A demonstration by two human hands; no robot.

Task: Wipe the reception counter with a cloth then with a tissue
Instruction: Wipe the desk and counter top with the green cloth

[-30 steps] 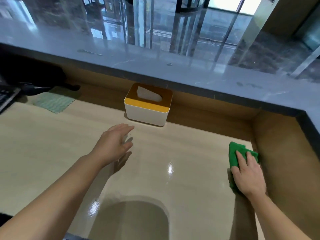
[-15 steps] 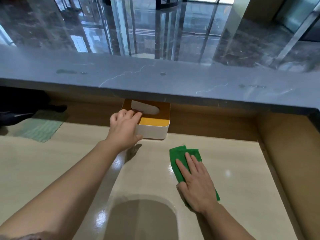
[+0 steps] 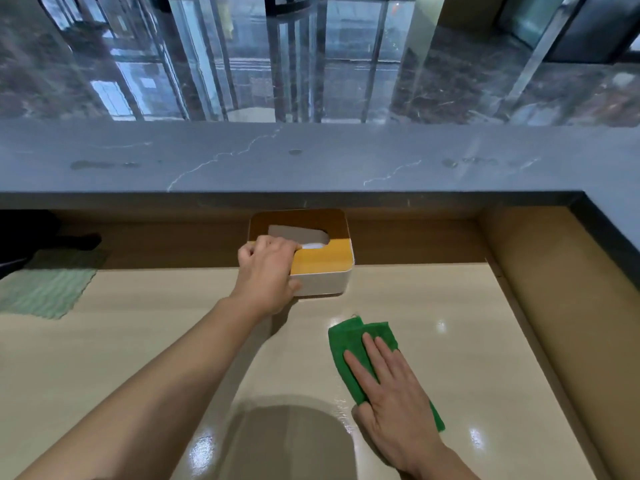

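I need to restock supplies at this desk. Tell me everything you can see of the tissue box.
The tissue box is a white tub with rounded corners and an orange-brown wood-look lid, cut with a slot where white tissue shows. It stands upright at the back of the pale desk, under the grey stone ledge. The left hand grips its left end, fingers over the lid, thumb on the front wall.
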